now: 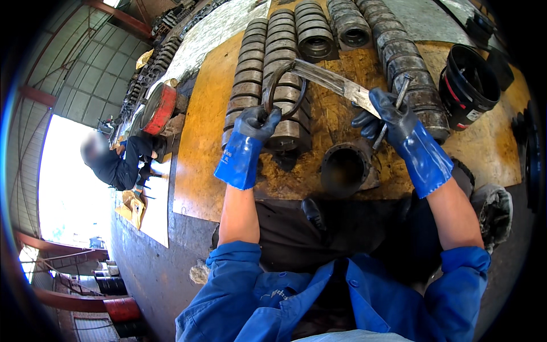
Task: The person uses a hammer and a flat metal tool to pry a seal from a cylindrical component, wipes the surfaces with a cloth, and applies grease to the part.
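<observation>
My left hand (254, 126), in a blue rubber glove with a dark-coated palm, is closed on the near side of a dark metal ring (273, 85). The ring is held up above a row of stacked metal rings. My right hand (393, 117), gloved alike, grips a flat, worn, pale-grey strip (336, 82). Its far end meets or overlaps the ring's upper edge; which one I cannot tell. A thin metal rod (402, 94) also passes through the right hand, sticking out above and below the fingers. Below the hands stands a hollow round metal part (344, 170), its opening facing me.
Several rows of greasy metal rings (407, 62) lie on an oil-stained yellowish board (211, 74). At the right stands a black bucket (468, 85) with things inside. A person (122, 162) sits at the far left near a red drum-like part (159, 109).
</observation>
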Demonstrator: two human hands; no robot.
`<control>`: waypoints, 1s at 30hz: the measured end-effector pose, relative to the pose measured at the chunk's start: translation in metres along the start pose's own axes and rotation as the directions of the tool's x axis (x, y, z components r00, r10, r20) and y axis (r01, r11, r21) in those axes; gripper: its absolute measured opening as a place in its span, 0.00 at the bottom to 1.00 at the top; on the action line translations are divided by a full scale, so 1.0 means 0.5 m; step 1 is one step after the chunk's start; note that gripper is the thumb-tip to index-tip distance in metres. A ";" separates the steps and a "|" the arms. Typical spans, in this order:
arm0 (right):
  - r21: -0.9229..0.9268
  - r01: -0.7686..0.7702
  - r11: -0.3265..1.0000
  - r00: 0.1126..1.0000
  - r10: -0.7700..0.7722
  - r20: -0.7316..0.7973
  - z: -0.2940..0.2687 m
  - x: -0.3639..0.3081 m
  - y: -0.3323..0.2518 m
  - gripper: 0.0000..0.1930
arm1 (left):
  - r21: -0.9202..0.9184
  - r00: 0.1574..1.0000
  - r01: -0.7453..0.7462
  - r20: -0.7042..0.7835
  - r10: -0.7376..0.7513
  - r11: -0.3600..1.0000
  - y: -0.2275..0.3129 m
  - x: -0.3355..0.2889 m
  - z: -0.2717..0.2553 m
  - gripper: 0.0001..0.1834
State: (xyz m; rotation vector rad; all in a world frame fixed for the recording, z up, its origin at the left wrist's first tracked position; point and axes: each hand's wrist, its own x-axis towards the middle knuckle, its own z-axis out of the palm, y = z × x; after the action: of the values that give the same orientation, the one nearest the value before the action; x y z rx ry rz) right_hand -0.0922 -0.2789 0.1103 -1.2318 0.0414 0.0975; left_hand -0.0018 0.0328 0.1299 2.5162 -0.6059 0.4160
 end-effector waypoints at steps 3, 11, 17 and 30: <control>0.025 0.016 1.000 0.996 -0.018 0.086 -0.012 -0.004 0.001 0.27 | 0.032 1.000 -0.019 0.018 0.018 0.999 0.003 0.006 0.007 0.13; -0.227 0.108 0.968 0.994 -0.103 0.036 0.062 -0.053 -0.020 0.21 | 0.021 0.990 0.118 0.073 -0.119 0.993 -0.022 -0.001 0.022 0.13; -0.198 0.153 0.968 0.988 -0.145 0.054 0.031 -0.039 -0.004 0.24 | -0.372 0.927 0.372 0.198 -0.318 0.851 0.015 0.005 0.019 0.13; -0.275 0.028 0.961 0.996 -0.050 -0.073 0.027 -0.025 -0.023 0.27 | -0.262 0.978 0.203 0.108 -0.181 0.943 0.025 -0.013 0.029 0.14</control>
State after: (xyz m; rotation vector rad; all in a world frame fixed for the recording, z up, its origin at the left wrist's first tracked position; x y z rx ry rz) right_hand -0.1039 -0.2706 0.1264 -1.5127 0.0743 0.0196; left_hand -0.0111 0.0172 0.1206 2.3078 -0.4103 0.1457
